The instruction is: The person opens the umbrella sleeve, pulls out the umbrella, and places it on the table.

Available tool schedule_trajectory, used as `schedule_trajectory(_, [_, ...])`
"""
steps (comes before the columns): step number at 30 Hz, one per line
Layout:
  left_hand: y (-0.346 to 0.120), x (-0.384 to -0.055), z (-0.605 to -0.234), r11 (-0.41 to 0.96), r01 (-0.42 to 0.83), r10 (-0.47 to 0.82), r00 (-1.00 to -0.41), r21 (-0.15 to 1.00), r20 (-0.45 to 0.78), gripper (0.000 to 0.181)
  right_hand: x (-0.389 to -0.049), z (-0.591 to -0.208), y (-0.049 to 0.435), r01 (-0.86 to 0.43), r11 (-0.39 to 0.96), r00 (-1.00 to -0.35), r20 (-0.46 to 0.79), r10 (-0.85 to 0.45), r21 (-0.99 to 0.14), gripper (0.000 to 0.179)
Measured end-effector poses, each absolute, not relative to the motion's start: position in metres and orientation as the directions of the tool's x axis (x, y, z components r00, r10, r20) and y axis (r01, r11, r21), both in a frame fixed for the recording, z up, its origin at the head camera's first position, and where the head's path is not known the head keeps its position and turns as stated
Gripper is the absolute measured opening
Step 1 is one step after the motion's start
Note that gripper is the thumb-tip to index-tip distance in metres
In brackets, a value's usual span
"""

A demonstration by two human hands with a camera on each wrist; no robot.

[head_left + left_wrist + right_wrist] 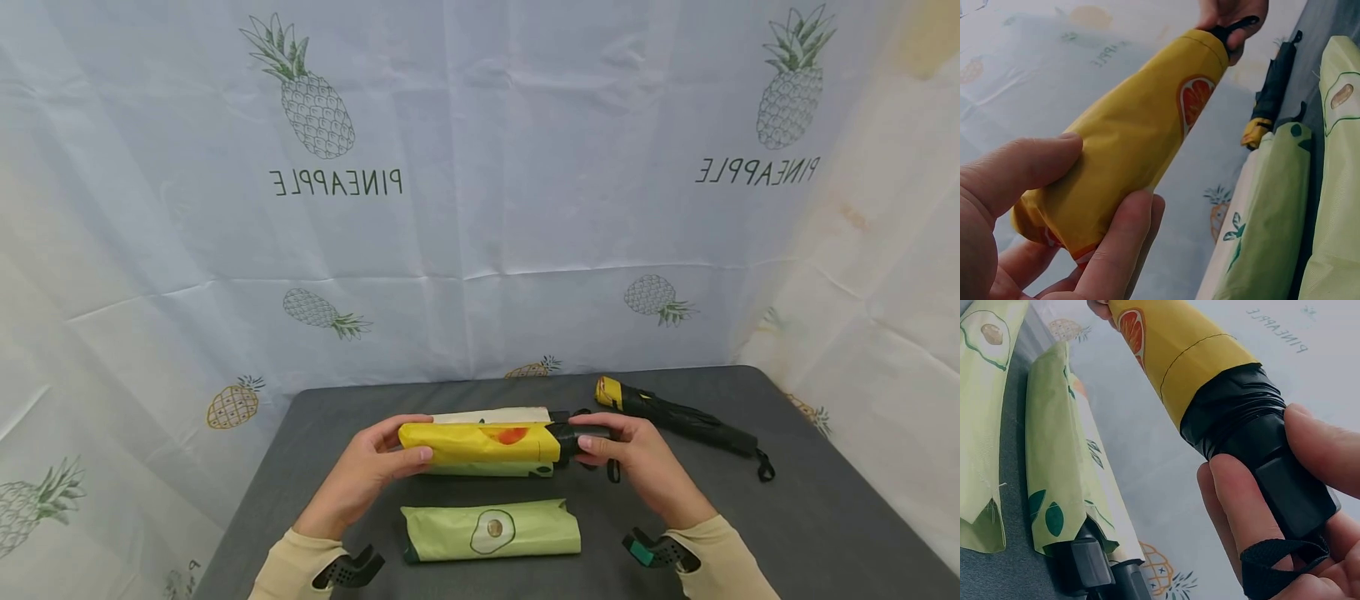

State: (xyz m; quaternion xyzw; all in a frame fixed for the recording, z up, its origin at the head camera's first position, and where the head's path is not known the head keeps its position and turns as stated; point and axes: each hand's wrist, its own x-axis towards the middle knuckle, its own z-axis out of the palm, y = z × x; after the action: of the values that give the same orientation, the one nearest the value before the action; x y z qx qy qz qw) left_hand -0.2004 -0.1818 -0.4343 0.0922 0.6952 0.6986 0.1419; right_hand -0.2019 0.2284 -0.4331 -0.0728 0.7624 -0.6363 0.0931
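A folded umbrella in a yellow sleeve printed with a citrus slice is held level above the table in the head view. My left hand grips the sleeve's left end, thumb on the near side in the left wrist view. At the other end, my right hand holds the black handle between thumb and fingers. A black wrist strap loops by the right fingers. Black folded fabric shows between sleeve and handle. Below the hands lies a pale green sleeve with an avocado print, its one end gaping in the right wrist view.
Behind the yellow sleeve lie a green-sleeved umbrella and a cream-sleeved umbrella, side by side, partly hidden. A black folded umbrella with a yellow end lies at the back right of the dark table. Pineapple-print cloth hangs behind.
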Motion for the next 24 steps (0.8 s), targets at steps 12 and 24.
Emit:
schedule_trajectory(12, [-0.183,-0.200,-0.433,-0.008,-0.073,0.327,-0.943,0.997,-0.067,0.062,-0.203,-0.429,0.232,0.020,0.160,-0.977,-0.053,-0.208,-0.987,0.050])
schedule_trajectory(24, [-0.185,-0.200,-0.433,-0.003,-0.058,0.360,-0.932,0.998,-0.053,0.062,-0.203,-0.425,0.245,0.027,0.126,-0.977,-0.053,-0.207,-0.992,0.052])
